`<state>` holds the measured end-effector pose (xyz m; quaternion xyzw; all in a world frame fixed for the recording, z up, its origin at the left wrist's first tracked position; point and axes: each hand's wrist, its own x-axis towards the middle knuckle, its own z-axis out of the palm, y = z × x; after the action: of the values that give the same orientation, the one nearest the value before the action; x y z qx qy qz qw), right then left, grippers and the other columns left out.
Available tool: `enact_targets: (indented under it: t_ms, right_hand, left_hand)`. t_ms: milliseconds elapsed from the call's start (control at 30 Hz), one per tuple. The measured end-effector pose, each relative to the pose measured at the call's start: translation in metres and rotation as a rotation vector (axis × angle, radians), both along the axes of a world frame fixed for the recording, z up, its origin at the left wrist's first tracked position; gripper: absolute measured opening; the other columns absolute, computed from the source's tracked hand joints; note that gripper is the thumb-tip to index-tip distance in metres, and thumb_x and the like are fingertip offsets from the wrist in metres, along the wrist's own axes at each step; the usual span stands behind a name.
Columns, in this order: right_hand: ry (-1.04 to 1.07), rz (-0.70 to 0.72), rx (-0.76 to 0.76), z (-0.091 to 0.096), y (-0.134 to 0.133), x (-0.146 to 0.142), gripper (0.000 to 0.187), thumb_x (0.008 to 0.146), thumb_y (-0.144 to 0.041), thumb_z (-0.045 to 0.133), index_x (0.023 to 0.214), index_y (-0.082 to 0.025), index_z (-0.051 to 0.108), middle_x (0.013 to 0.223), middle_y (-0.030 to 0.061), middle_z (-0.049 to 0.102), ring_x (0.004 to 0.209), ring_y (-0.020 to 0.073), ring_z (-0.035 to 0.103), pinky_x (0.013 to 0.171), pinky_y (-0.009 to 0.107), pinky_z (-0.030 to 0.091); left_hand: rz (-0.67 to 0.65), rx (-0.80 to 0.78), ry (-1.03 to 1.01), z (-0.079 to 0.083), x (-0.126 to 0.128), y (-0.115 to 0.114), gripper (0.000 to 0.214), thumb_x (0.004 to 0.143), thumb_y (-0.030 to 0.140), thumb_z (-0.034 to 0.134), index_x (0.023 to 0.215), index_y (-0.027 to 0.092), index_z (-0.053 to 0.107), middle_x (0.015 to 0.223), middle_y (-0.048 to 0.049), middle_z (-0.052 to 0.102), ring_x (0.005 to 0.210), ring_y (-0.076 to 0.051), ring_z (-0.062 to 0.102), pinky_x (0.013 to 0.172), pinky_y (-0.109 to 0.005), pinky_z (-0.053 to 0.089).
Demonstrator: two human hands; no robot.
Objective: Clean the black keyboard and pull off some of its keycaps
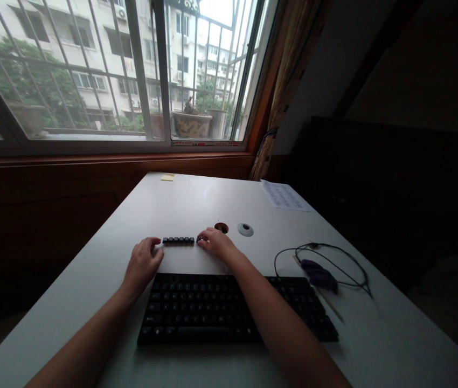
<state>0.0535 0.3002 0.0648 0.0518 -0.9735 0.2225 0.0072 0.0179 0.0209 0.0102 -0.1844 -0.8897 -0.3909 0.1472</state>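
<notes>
A short row of black keycaps (pixel 178 240) lies on the white table beyond the keyboard. My left hand (pixel 144 261) rests at the row's left end, thumb and forefinger apart, with nothing visible between them. At the other end, my right hand (pixel 214 242) pinches a dark keycap (pixel 199 239), a small gap away from the row. The black keyboard (pixel 202 307) lies in front of me, and my right forearm crosses over it, hiding part of its keys.
Right of the keyboard lie a coiled black cable (pixel 350 253), a dark purple cloth (pixel 318 275) and a thin stick (pixel 332 307). Farther back are a cable hole (pixel 221 228), a grey round cover (pixel 245 230), a printed sheet (pixel 285 195) and yellow sticky notes (pixel 167 177).
</notes>
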Motion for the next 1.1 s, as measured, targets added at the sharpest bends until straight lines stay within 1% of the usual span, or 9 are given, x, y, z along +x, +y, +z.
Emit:
enact_targets:
  t_ms: [100,200,300,433,733,900,1100]
  right_hand:
    - [0.013,-0.022,-0.032,-0.003,-0.001,0.001,0.028,0.098,-0.029,0.070,0.125,-0.022,0.075,0.123,0.0085,0.073,0.102,0.0180,0.071,0.090,0.028,0.051]
    - [0.022,-0.041,-0.058,-0.006,0.001,0.001,0.033,0.095,-0.030,0.074,0.127,-0.023,0.074,0.121,0.0076,0.075,0.101,0.0170,0.071,0.090,0.027,0.052]
    - [0.031,-0.057,-0.065,-0.007,0.004,0.001,0.028,0.095,-0.031,0.074,0.121,-0.022,0.077,0.119,0.0081,0.076,0.103,0.0177,0.071,0.091,0.027,0.052]
    - [0.043,-0.072,-0.061,-0.008,0.004,0.001,0.023,0.096,-0.032,0.073,0.115,-0.021,0.080,0.118,0.0082,0.076,0.103,0.0186,0.071,0.089,0.028,0.052]
    - [0.058,-0.068,-0.064,-0.011,0.002,0.000,0.021,0.096,-0.031,0.074,0.114,-0.022,0.079,0.118,0.0063,0.075,0.098,0.0157,0.072,0.084,0.025,0.052]
    - [0.063,-0.064,-0.061,-0.012,0.001,0.000,0.020,0.096,-0.030,0.074,0.114,-0.023,0.078,0.118,0.0063,0.075,0.098,0.0156,0.073,0.085,0.026,0.053]
    - [0.070,-0.059,-0.056,-0.013,0.001,0.000,0.020,0.096,-0.031,0.074,0.114,-0.024,0.079,0.118,0.0059,0.075,0.099,0.0157,0.073,0.085,0.025,0.053]
  left_hand:
    - [0.003,0.000,-0.004,-0.001,0.000,-0.001,0.028,0.088,0.034,0.058,0.110,0.020,0.066,0.107,-0.0113,0.072,0.100,-0.032,0.069,0.094,-0.049,0.056]
    - [0.003,0.004,-0.009,-0.001,-0.001,-0.001,0.028,0.087,0.035,0.059,0.109,0.020,0.066,0.106,-0.0115,0.072,0.100,-0.032,0.069,0.095,-0.049,0.057]
    - [0.001,0.013,-0.014,0.000,-0.001,-0.001,0.029,0.086,0.037,0.059,0.108,0.019,0.067,0.105,-0.0121,0.072,0.100,-0.033,0.069,0.095,-0.050,0.057]
    - [-0.001,0.033,-0.025,0.001,-0.002,-0.001,0.033,0.087,0.038,0.056,0.110,0.018,0.067,0.111,-0.0133,0.072,0.099,-0.032,0.071,0.094,-0.050,0.058]
    - [0.012,0.037,-0.044,0.002,0.000,-0.001,0.033,0.087,0.039,0.057,0.111,0.019,0.068,0.109,-0.0126,0.074,0.099,-0.032,0.072,0.095,-0.051,0.058]
    - [0.018,0.035,-0.052,0.002,0.001,0.000,0.033,0.087,0.039,0.057,0.111,0.019,0.069,0.107,-0.0123,0.074,0.099,-0.032,0.071,0.093,-0.050,0.058]
    - [0.027,0.041,-0.044,0.003,0.003,0.001,0.033,0.087,0.040,0.057,0.110,0.020,0.068,0.106,-0.0119,0.074,0.099,-0.033,0.070,0.095,-0.051,0.057]
